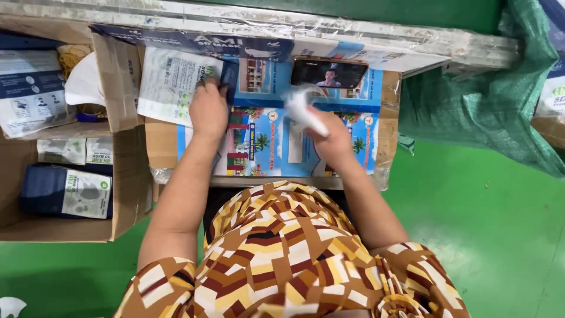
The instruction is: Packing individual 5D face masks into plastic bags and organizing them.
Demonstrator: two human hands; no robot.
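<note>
Honestly that white mask (303,109) looks feather-light and floppy, right hand (334,141) grip closed around one end, left hand (208,109) flat, fingers spread, on the packet (170,82).

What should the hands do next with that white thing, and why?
Probably bring the white piece in the right hand across to the packet under the left hand: the left hand pins that packet flat, and the right hand holds the piece raised beside it.
</note>
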